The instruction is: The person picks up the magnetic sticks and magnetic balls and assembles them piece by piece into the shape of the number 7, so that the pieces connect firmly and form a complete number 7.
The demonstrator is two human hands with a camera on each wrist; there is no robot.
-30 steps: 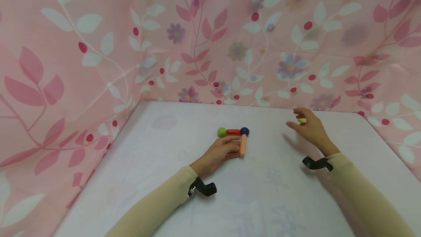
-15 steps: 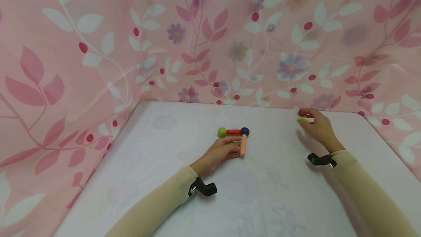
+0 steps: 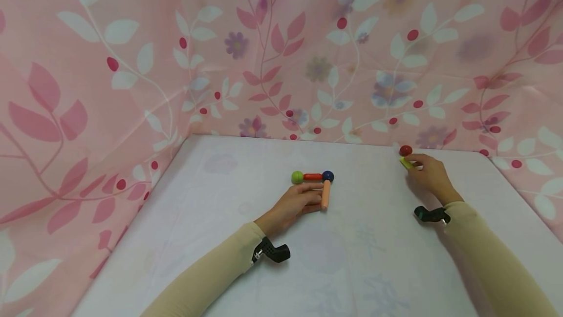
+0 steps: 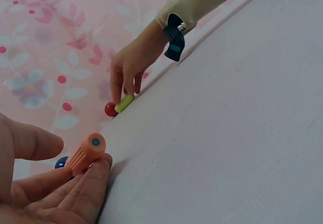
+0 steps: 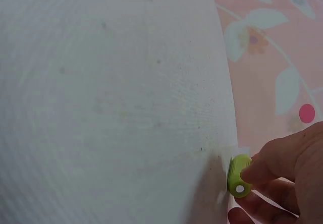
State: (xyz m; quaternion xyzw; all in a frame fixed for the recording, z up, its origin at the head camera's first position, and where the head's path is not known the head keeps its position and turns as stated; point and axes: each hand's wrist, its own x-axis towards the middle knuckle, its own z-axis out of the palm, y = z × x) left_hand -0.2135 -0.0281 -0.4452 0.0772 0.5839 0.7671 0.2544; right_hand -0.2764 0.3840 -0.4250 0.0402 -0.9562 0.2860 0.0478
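Note:
My left hand [image 3: 293, 205] rests on the table, its fingers against the side of an orange magnetic rod [image 3: 325, 196]; in the left wrist view the thumb stands apart from it. That rod meets a dark blue ball [image 3: 328, 176], from which a red rod [image 3: 313, 177] runs left to a green ball [image 3: 297, 177]. Near the table's back edge, my right hand [image 3: 433, 175] pinches a yellow-green magnetic rod [image 5: 239, 176] between thumb and fingers. A red ball [image 3: 405, 150] is at the rod's far end; whether they touch is hard to tell.
The white-covered table [image 3: 365, 258] ends at a pink floral curtain [image 3: 281, 63] behind and at the left. A black wrist camera [image 3: 433, 214] sits on the right wrist, another camera [image 3: 270, 251] on the left.
My right hand has moved right, and its fingers have drawn back toward me off the red ball, uncovering it and more of the yellow-green rod. The left hand has stayed still.

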